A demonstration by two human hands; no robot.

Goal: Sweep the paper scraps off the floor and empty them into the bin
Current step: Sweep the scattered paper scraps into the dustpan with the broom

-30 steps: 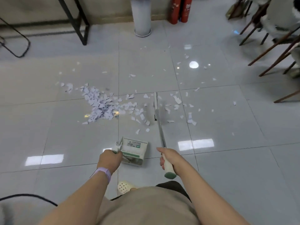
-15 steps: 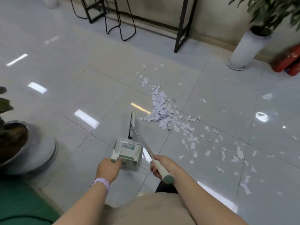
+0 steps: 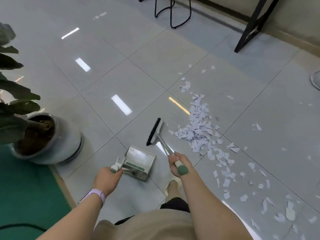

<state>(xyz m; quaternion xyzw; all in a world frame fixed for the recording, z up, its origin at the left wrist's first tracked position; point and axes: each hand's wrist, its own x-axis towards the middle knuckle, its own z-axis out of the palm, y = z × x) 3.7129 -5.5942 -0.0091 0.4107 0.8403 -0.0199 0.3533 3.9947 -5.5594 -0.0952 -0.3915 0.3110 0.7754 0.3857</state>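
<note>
The broom (image 3: pixel 156 132) is gripped near the green-capped end of its handle by the right hand (image 3: pixel 179 162), fingers wrapped fully around it; the dark bristle head is set on the floor (image 3: pixel 121 78) just ahead of that hand. The dustpan (image 3: pixel 139 161) is held by its upright handle in the closed left hand (image 3: pixel 106 179), its tray lying on the floor between the two hands. The paper scraps (image 3: pixel 197 129) are heaped just right of the bristle head, with a looser trail strewn to the right of the right hand and cut off at the frame's lower right edge. No bin can be made out. A potted plant (image 3: pixel 43 135) is seen left of the left hand, its leaves cropped by the frame, beside a green mat (image 3: pixel 26 196). Black furniture legs (image 3: pixel 251 26) are cropped at the top. Bare tile lies open ahead of the left hand. A foot in a pale shoe (image 3: pixel 171 185) is partly hidden beneath the right forearm.
</note>
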